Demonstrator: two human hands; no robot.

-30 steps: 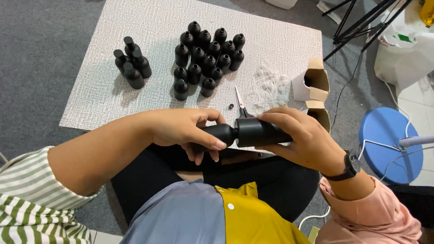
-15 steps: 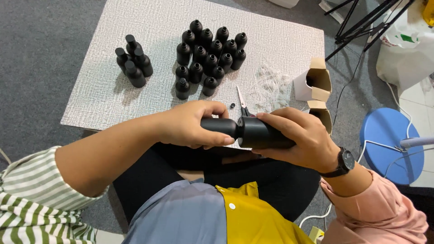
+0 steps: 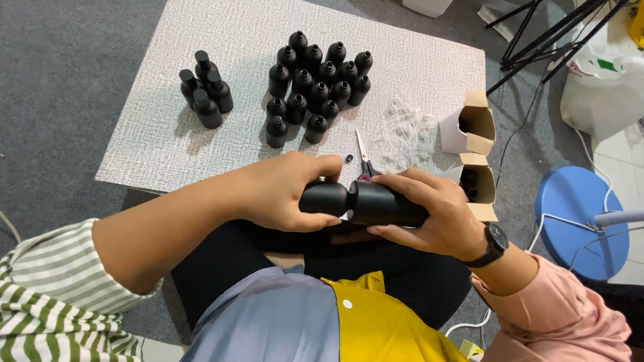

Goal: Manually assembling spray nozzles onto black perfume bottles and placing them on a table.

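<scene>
The left hand (image 3: 285,191) wraps its fingers around the black cap (image 3: 323,198) while the right hand (image 3: 429,211) grips the black bottle (image 3: 386,203) – both held over the lap – with scissors (image 3: 363,155) just beyond, bottle clusters (image 3: 315,84) farther on the white mat (image 3: 168,147) and open cartons (image 3: 477,127) right.

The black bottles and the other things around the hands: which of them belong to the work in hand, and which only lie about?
In the work:
- black bottle, in the right hand
- black cap, in the left hand
- capless bottles on the white mat
- four capped bottles

Lying about:
- scissors
- open cardboard boxes
- blue stool
- white plastic bag
</scene>
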